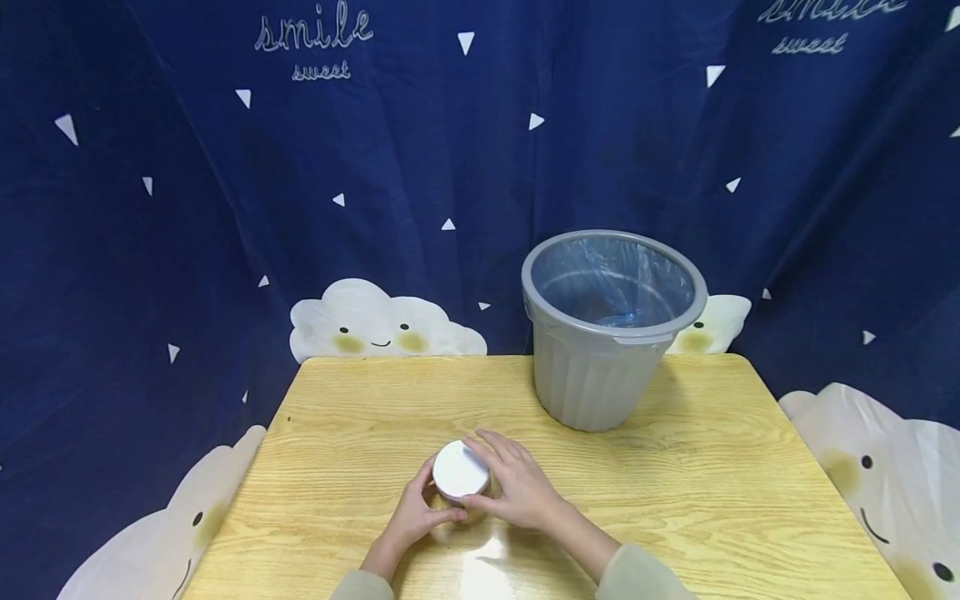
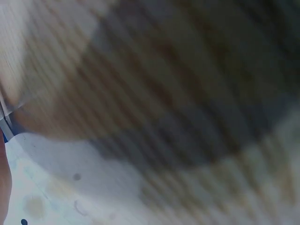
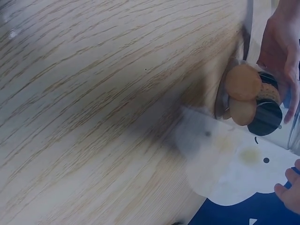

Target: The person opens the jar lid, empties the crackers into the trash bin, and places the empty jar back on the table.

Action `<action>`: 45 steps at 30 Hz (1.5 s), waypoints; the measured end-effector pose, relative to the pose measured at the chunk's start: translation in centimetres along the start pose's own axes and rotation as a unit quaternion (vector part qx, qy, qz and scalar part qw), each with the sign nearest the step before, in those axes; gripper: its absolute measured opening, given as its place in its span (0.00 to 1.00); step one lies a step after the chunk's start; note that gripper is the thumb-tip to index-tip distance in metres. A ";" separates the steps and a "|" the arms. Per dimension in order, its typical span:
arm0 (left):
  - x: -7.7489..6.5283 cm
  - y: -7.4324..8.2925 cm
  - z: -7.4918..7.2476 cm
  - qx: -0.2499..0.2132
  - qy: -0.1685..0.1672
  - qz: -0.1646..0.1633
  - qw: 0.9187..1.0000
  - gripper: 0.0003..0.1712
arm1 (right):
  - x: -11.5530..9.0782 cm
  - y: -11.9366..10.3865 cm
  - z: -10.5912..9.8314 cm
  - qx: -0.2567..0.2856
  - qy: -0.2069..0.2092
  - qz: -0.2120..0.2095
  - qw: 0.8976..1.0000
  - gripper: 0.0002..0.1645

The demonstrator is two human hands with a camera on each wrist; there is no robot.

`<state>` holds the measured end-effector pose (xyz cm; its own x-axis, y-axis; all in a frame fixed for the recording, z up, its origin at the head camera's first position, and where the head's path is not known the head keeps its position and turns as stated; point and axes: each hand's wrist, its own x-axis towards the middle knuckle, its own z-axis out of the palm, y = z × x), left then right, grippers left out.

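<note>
A clear jar [image 3: 242, 89] of round cookies, tan ones and dark ones, stands on the wooden table. Its white lid [image 1: 460, 471] faces up in the head view. My left hand [image 1: 414, 508] grips the jar's left side, thumb at the near side; the right wrist view also has this left hand [image 3: 280, 51] against the clear wall. With thumb and fingers spread about the lid's right edge, my right hand [image 1: 521, 485] holds the lid. Fingertips [image 3: 291, 185] show at the lower right edge of the right wrist view. Mostly blurred tabletop fills the left wrist view.
A grey trash bin [image 1: 588, 375] with a clear bag liner stands at the back right of the table [image 1: 360, 417]. Behind it hangs a dark blue curtain [image 1: 390, 150] with white triangles and smiling clouds, running down both sides of the table too.
</note>
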<state>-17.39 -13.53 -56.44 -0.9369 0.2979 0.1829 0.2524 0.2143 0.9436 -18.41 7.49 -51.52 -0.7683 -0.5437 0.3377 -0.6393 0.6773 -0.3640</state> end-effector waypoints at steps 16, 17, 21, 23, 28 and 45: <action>0.2 0.2 -0.3 -0.021 -0.003 -0.040 0.999 0.53 | 0.2 -0.7 0.6 -0.020 -0.026 0.006 0.999 0.49; 0.2 0.2 -0.3 -0.021 -0.003 -0.042 0.999 0.53 | 0.2 -0.7 0.7 -0.020 -0.026 0.007 0.999 0.49; 0.2 0.1 -0.3 -0.018 -0.003 -0.048 0.999 0.53 | 0.2 -0.8 0.8 -0.023 -0.024 0.006 0.999 0.49; 0.1 0.1 -0.3 -0.014 -0.003 -0.048 0.999 0.52 | 0.2 -0.8 0.9 -0.025 -0.021 0.004 0.999 0.49; 0.1 0.0 -0.3 -0.013 0.000 -0.045 0.999 0.52 | 0.2 -0.8 1.0 -0.031 -0.013 -0.002 0.999 0.47; 0.5 -2.8 -0.1 -0.019 0.003 -0.036 0.999 0.54 | 0.3 -0.6 1.2 -0.053 0.004 -0.015 0.998 0.45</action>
<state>-18.61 -14.06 -59.01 -0.9535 0.2780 0.1166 0.1760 0.1996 0.9639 -18.28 6.30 -52.19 -0.7481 -0.5608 0.3548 -0.6551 0.7097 -0.2593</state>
